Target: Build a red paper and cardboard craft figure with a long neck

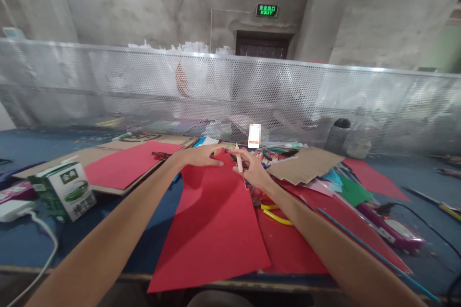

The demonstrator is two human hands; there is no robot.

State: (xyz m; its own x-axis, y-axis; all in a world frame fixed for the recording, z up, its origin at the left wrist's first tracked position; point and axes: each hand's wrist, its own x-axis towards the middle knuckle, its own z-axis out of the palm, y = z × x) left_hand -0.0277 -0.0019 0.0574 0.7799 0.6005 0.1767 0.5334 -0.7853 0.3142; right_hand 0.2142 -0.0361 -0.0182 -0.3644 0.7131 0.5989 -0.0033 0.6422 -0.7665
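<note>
A large red sheet of paper [216,235] stretches from the table's front edge up to my hands, its right edge stepped near the far end. My left hand [201,155] bends over the sheet's far end, thumb on the near side and fingertips beyond, gripping it. In my right hand [252,169] is a slim pale pink pen-like tool [239,160], pinched upright beside the paper's right edge. Whether it is a pen or a craft knife I cannot make out. Yellow-handled pliers or scissors [275,215] lie below my right wrist.
Left are a green-and-white box [66,191], a white charger [16,211] with a cable, and red paper [129,165] on cardboard. Right are a cardboard piece [306,164], a purple device [391,230], a blue rod [378,254] and a dark bottle [337,136]. A perforated metal screen [151,86] stands behind.
</note>
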